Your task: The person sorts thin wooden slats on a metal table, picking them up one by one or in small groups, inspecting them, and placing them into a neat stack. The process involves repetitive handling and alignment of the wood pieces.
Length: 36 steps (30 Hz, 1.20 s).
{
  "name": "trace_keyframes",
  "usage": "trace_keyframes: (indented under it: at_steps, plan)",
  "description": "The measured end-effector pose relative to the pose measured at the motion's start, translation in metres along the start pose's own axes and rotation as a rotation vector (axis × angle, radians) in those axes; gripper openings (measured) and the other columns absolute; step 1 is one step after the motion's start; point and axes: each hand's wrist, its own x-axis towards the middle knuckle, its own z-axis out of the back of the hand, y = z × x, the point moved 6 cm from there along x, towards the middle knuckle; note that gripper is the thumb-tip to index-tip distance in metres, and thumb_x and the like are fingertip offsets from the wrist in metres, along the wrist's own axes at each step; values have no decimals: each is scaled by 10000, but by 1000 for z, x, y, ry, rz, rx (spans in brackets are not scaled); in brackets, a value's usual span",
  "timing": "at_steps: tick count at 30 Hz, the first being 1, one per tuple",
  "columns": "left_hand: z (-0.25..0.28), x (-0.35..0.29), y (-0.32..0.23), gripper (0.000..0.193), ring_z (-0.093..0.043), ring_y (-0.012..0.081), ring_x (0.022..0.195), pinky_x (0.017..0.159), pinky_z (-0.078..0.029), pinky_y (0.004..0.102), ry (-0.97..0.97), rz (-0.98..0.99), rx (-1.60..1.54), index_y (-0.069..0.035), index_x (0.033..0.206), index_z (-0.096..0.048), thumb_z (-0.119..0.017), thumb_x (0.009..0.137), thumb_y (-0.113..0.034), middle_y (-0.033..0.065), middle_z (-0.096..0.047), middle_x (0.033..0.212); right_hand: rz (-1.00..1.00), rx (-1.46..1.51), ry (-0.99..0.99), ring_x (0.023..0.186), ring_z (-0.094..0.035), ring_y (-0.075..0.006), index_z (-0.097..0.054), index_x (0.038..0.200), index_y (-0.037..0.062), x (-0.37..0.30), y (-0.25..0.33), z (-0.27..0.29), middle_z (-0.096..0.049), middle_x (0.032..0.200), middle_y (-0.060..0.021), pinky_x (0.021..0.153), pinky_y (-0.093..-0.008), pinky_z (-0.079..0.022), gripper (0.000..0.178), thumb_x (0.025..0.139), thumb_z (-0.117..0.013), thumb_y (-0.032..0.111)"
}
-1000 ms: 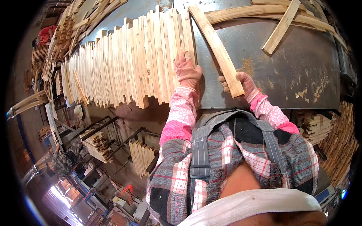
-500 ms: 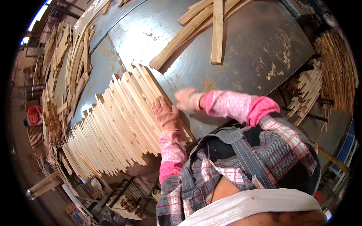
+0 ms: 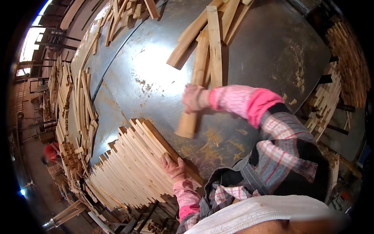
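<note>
A row of pale wooden strips, laid side by side with uneven ends, covers the near left of the metal table. On the row's right end lies my left hand, fingers stretched out over the last strips. My right hand, slightly blurred, is closed around a wooden strip farther forward. That strip slants, its near end apart from the row and its far end at the loose pile. Another loose strip lies beside it, over other pieces.
More strips are heaped along the table's left side, and further pieces lie at the far left. Stacks of wood stand beyond the right edge. Sawdust marks the tabletop. A person in red is at the far left.
My right hand has moved forward from beside the row and taken hold of a strip, whose near end has swung toward me. My left hand stays on the row. The view has shifted.
</note>
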Motion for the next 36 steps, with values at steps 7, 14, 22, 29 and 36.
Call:
trace_keyframes:
  at_steps: [7, 14, 22, 29, 36]
  plan:
    - [-4, 169, -101, 648, -499, 434, 1358, 1166, -406, 483, -128, -37, -321, 52, 1392, -566, -750, 828, -209, 307, -542, 1434, -146, -155, -52, 1026, -639, -341, -744, 909, 34, -149, -79, -29, -684, 1010, -159, 1031, -463, -443, 373, 847, -711, 400]
    - [-72, 415, -308, 982, -482, 429, 1370, 1160, -407, 446, 154, -321, -91, 31, 1493, -430, -852, 752, -456, 274, -516, 1460, -928, 61, -328, 1328, -456, -355, -411, 1494, 48, -229, -133, -11, -488, 1425, -195, 1043, -521, -413, 925, 761, -774, 480]
    - [-152, 437, -355, 741, -690, 410, 1099, 963, -578, 436, 622, -285, -758, -35, 1360, -546, -883, 738, -254, 233, -669, 1267, -1149, 429, -208, 1379, -464, -394, -330, 1568, 57, -294, -167, -1, -473, 1517, -164, 1085, -579, -407, 989, 822, -755, 548]
    - [-91, 360, -289, 837, -664, 423, 1164, 985, -541, 481, 360, 81, 79, -17, 1458, -488, -847, 773, -335, 247, -655, 1299, -1039, 747, -173, 1169, -645, -346, -614, 1388, 172, -286, -147, -26, -645, 1322, -175, 988, -491, -530, 548, 903, -693, 416]
    - [-56, 203, -174, 592, -689, 325, 999, 889, -553, 433, 557, 237, -769, -7, 1338, -553, -717, 910, -382, 180, -692, 1121, -1011, 208, -451, 958, -663, -374, -730, 1000, 148, -337, -92, 29, -706, 975, -115, 817, -509, -546, 226, 803, -713, 258]
